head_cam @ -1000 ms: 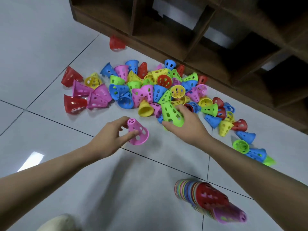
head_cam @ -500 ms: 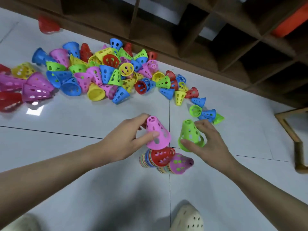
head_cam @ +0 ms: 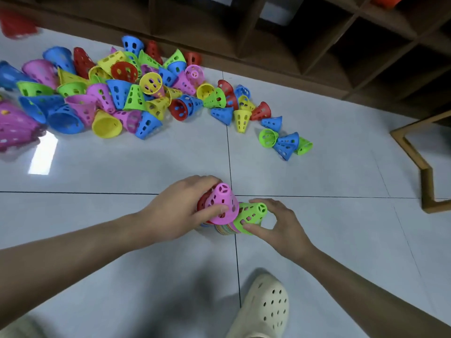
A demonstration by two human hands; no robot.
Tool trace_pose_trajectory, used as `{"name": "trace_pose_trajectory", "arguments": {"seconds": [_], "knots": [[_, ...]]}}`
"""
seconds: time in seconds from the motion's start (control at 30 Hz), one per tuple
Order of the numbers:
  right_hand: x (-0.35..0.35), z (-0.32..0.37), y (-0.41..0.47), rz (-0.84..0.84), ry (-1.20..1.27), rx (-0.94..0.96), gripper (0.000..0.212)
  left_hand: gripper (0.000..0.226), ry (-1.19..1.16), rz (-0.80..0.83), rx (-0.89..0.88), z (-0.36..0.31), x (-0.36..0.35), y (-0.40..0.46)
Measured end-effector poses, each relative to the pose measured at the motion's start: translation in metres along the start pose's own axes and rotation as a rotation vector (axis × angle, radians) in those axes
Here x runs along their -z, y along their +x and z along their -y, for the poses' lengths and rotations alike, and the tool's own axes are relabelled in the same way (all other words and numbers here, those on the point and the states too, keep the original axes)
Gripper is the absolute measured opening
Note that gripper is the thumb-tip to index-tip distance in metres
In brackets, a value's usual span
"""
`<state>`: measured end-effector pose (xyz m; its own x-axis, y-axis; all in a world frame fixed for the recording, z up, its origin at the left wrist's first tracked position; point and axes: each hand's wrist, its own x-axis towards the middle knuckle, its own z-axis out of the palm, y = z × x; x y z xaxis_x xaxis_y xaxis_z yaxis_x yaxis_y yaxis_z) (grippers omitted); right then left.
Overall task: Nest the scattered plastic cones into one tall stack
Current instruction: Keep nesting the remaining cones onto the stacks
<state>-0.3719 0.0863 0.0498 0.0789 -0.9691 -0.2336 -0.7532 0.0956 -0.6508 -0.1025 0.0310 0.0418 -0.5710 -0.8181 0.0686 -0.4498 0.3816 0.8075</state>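
Pale floor tiles (head_cam: 122, 167) fill the view, dark wooden shelving (head_cam: 317, 45) running along twelve o'clock. Loose cones (head_cam: 136, 93) sprawl at ten o'clock, the leftmost cut off and blurred. Dead centre, the left hand (head_cam: 180, 211) grips a pink cone (head_cam: 222, 203), thumb on its wall, over the stack (head_cam: 223, 228), which is mostly hidden beneath. At three o'clock from it the right hand (head_cam: 280, 225) pinches a tilted green cone (head_cam: 251, 215). A cream clog (head_cam: 266, 308) sits at six o'clock.
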Motion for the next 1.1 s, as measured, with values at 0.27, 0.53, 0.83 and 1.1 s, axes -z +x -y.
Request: {"name": "trace_pose_trajectory", "arguments": {"seconds": [0.27,0.53,0.83,1.1], "knots": [[-0.013,-0.015,0.008,0.039,0.031,-0.033,0.051,0.044,0.049,-0.005,-0.061,0.003,-0.009,0.002],[-0.015,-0.027,0.013,0.049,-0.016,-0.009,0.051,0.046,0.075,0.011,-0.003,0.022,-0.017,-0.002],[-0.014,-0.030,0.016,0.063,-0.026,-0.017,0.052,0.045,0.106,0.040,0.027,0.024,-0.021,0.003],[0.018,-0.008,0.030,0.204,-0.119,-0.009,0.100,0.070,0.236,0.045,0.125,0.009,0.024,0.010]]}}
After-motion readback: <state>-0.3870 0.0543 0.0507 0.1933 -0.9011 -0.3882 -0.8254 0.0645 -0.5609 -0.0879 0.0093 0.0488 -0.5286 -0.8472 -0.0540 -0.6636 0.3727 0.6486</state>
